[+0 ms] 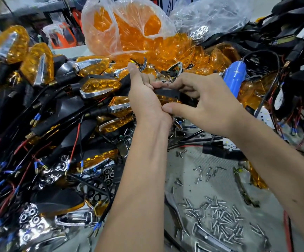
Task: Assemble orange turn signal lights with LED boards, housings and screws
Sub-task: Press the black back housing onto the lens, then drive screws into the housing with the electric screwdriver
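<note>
Mid-frame, the left hand (144, 95) and right hand (202, 102) together grasp one black-housed orange turn signal light (167, 96); loose screws (220, 217) lie lower right.

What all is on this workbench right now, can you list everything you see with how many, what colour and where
Finished turn signal lights: many, orange lenses with chrome trim and black stems, heaped on the left.
Clear plastic bag of loose orange lenses: one, top centre, spilling lenses below it.
Clear plastic bag of chrome parts: one, top right.
Blue electric screwdriver: one, right of the hands, lying on the pile.
Small silver screws: many, scattered on the grey bench at lower right.
Black housings with red and black wires: many, far right.
Chrome hex nuts: many, lower left.
Part-built light, black housing over orange lens: one, centre, between both hands.
Left hand: grips that light's left end.
Right hand: pinches its right side.
</note>
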